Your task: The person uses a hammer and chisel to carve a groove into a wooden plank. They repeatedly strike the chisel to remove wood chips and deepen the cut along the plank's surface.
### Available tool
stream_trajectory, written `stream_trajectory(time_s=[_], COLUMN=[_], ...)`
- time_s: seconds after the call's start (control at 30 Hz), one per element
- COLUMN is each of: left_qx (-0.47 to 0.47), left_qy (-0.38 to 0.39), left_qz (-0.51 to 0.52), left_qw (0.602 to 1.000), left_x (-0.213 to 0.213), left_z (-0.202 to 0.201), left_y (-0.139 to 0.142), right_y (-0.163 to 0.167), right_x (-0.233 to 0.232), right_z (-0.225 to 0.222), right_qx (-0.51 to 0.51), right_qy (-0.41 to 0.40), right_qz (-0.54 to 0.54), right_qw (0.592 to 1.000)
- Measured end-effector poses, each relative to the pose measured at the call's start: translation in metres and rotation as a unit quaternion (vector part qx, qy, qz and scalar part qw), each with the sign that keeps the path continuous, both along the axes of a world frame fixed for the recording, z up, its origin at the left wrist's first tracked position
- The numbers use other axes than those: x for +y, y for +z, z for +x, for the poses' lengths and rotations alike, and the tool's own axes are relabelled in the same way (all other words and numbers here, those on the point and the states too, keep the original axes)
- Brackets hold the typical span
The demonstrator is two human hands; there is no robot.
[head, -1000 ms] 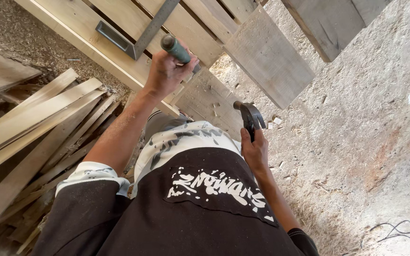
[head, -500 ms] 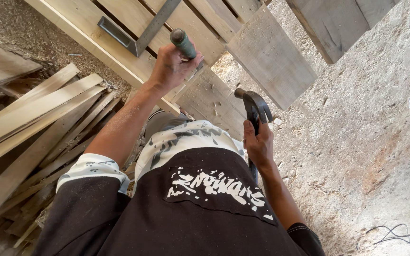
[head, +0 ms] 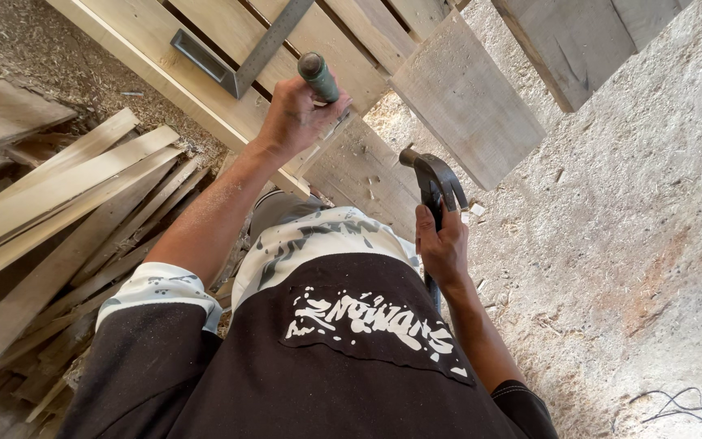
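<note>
Both hands (head: pixel 294 118) clenched (hammer (head: pixel 435 180) upright)

Metal square (head: pixel 241 58) lying across pale wooden slats (head: pixel 229 32) at the top, its dark stock just left of the steel blade. Loose wide board (head: pixel 465 97) resting tilted over the slats' right end. Heap of thin wooden strips (head: pixel 50 211) at left, overlapping. Sawdust-strewn ground (head: pixel 627 228) on the right, with a black cable (head: pixel 684 402) coiled near the lower right corner.

Green-handled chisel (head: pixel 318 76) upright on pallet board; claw hammer (head: pixel 435 180) raised (dark head).
</note>
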State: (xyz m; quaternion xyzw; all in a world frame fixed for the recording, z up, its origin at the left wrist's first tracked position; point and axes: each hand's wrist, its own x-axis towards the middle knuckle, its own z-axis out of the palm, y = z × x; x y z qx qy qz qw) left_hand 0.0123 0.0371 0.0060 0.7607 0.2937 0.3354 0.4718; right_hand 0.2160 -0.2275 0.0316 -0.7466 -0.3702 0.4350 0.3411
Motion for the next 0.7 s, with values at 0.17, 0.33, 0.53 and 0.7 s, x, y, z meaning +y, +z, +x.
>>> stream_trajectory(time_s=[0.17,0.33,0.53,0.7], left_qx=[0.0,0.012,0.024,0.022], left_qy=[0.006,0.01,0.019,0.038], left_qz=[-0.012,-0.008,0.002,0.014], left_qw=[1.0,1.0,1.0,0.999], left_x=[-0.001,-0.002,-0.002,-0.014], left_z=[0.001,0.002,0.001,0.002], left_y=[0.001,0.001,0.001,-0.001], right_y=[0.0,0.004,0.011,0.016], right_x=[0.001,0.004,0.008,0.014], right_z=[0.0,-0.001,-0.003,-0.006], right_qx=[0.001,0.001,0.003,0.011], right_qy=[-0.003,-0.003,-0.007,-0.01], right_qz=[0.002,0.008,0.006,0.018], right_qw=[1.0,1.0,1.0,1.0])
